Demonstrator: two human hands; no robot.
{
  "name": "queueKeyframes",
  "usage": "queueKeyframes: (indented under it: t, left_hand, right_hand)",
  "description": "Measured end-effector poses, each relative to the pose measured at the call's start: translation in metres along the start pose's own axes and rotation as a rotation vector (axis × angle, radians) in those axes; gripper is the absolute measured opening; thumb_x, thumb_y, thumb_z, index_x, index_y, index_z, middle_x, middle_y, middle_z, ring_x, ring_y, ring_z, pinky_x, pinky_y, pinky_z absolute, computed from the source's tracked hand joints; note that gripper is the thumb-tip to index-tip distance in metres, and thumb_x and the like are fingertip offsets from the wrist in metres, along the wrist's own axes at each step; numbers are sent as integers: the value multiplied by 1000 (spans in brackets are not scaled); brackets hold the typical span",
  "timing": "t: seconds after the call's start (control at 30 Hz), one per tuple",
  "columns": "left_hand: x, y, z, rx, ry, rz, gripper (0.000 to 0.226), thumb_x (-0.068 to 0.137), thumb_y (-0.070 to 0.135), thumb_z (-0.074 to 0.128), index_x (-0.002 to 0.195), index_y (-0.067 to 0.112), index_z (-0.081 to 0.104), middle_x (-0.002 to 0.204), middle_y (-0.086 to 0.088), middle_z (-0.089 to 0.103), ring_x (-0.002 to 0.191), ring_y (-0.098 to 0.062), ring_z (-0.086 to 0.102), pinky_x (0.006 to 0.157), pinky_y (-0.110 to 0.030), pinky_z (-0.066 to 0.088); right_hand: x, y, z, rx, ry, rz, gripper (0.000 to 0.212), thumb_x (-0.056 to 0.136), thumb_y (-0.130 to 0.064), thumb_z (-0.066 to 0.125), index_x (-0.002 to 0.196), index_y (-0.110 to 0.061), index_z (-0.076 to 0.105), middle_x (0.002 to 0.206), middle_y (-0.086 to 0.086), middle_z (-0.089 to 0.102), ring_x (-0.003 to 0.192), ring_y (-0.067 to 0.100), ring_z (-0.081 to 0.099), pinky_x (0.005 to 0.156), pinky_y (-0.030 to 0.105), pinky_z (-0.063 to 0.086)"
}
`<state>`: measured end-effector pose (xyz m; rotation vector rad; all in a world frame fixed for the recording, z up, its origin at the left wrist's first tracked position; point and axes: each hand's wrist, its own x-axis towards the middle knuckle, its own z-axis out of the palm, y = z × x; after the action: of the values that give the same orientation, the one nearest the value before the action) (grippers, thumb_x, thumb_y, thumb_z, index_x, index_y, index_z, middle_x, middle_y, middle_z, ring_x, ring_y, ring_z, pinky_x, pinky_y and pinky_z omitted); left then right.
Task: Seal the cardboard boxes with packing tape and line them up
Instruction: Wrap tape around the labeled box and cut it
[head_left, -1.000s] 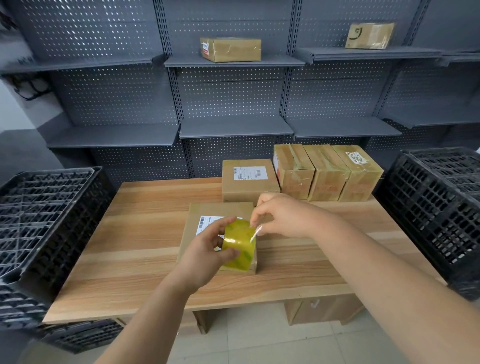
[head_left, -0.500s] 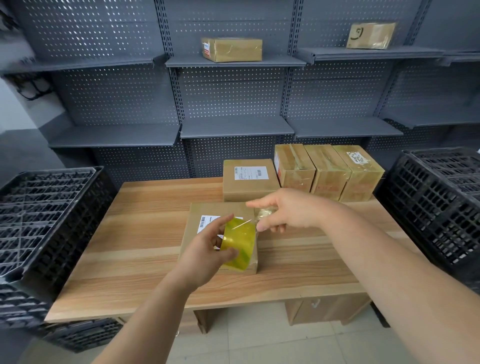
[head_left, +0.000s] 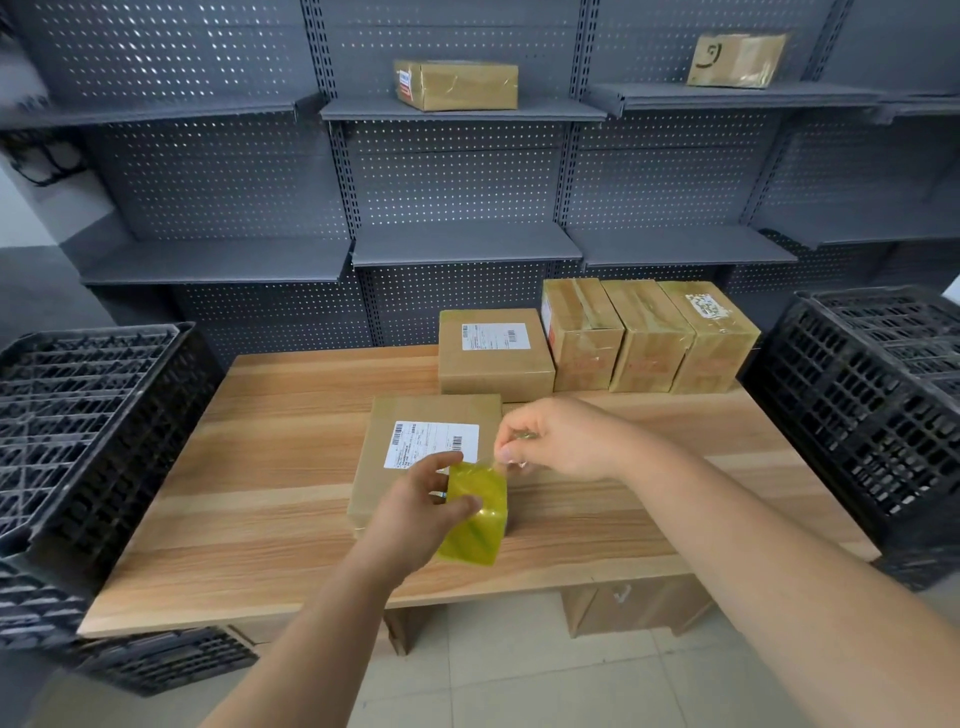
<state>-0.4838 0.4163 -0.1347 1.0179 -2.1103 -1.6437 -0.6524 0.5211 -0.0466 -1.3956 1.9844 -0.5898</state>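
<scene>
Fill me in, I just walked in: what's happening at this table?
A person is taping boxes. The left hand holds the yellow tape roll over the labelled box on the table, while the right hand pinches its free end. Four boxes stand in a row at the back, three already taped.
</scene>
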Motion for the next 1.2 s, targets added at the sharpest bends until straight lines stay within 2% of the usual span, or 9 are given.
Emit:
queueKeyframes:
  t: [0.17,0.33,0.4,0.57,0.67,0.87,0.93,1.1,1.2]
  left_hand:
    - [0,-12,1,-71,-28,-93,45,67,42,81,108,43,63,105,0,69,94,-19,68,88,-41,55]
    - [-4,-11,5,-168,-122,-64,20,87,17,72,104,28,68,98,-5,74,94,-28,68,86,-42,54]
    - [-7,-13,6,-218,-195,-41,27,84,18,75,110,23,67,104,-5,73,98,-28,68,89,-41,53]
    - [-6,-28,21,-257,-247,-98,69,59,7,86,120,27,59,113,-6,67,99,-21,68,80,-32,57]
    - [-2,-35,30,-231,-248,-123,67,69,0,83,123,27,55,108,-5,70,96,-18,68,83,-34,57]
    - [5,-39,58,-173,-182,-218,50,82,3,74,123,24,53,94,-6,72,56,-1,60,40,-10,38]
    - [13,-41,65,-147,-118,-258,45,81,13,77,119,28,57,97,-11,69,52,-4,54,37,-10,33]
    - [24,-42,82,-166,-65,-327,40,77,22,81,107,40,62,96,-8,71,60,-8,57,44,-13,39]
    - [25,-48,88,-192,-25,-348,34,65,35,84,93,43,67,99,-16,71,74,-17,64,69,-30,52]
  right_hand:
    - [-5,5,3,253,-46,5,13,98,-12,57,88,-13,65,91,6,74,76,17,70,81,32,56]
    - [0,18,12,475,33,112,14,101,-12,50,92,-10,60,85,7,66,71,20,61,57,20,51]
    - [3,21,14,513,53,147,14,103,-13,47,95,-9,58,82,7,60,69,19,59,54,16,49]
    - [16,35,18,550,32,171,12,101,-15,51,94,-11,59,82,6,62,85,18,61,89,34,58]
    - [18,48,19,653,-44,208,9,92,-4,64,94,-9,57,85,10,66,89,22,66,88,39,58]
    - [21,78,26,717,3,235,19,85,11,66,89,-4,55,74,18,66,69,27,66,75,40,61]
    - [23,83,22,741,-19,216,18,85,11,66,88,-4,56,73,18,66,68,29,65,71,37,61]
    - [34,102,12,766,-95,168,18,84,11,66,86,-3,57,71,14,67,66,27,65,68,36,61]
    - [46,119,17,881,-110,182,17,85,12,63,87,-3,55,72,15,62,65,26,63,66,39,61]
